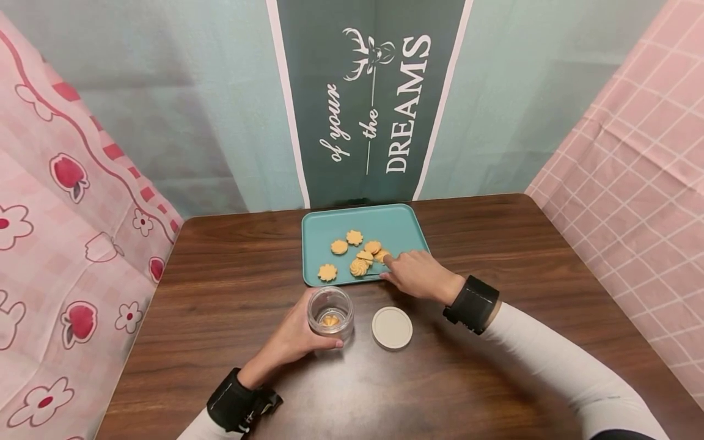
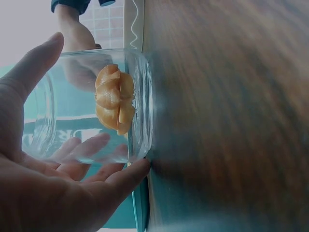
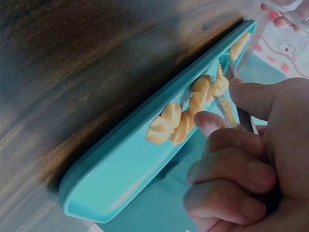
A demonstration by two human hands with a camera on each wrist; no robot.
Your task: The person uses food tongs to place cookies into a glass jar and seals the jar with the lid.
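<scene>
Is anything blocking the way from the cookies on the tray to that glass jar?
Nothing visible does. The jar stands open in the left hand, its lid lying beside it, and bare table separates it from the tray.

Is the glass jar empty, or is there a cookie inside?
Not empty. The glass jar, held by the left hand, has one cookie at the bottom; its lid lies beside it.

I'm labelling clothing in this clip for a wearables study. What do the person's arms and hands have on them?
Both arms are in long, plain white sleeves reaching the wrists. Each wrist carries a wide black band: a smooth cuff on the right wrist, and a band with a bulkier black buckle-like fitting on the left wrist. Both hands are bare, with no gloves.
</scene>
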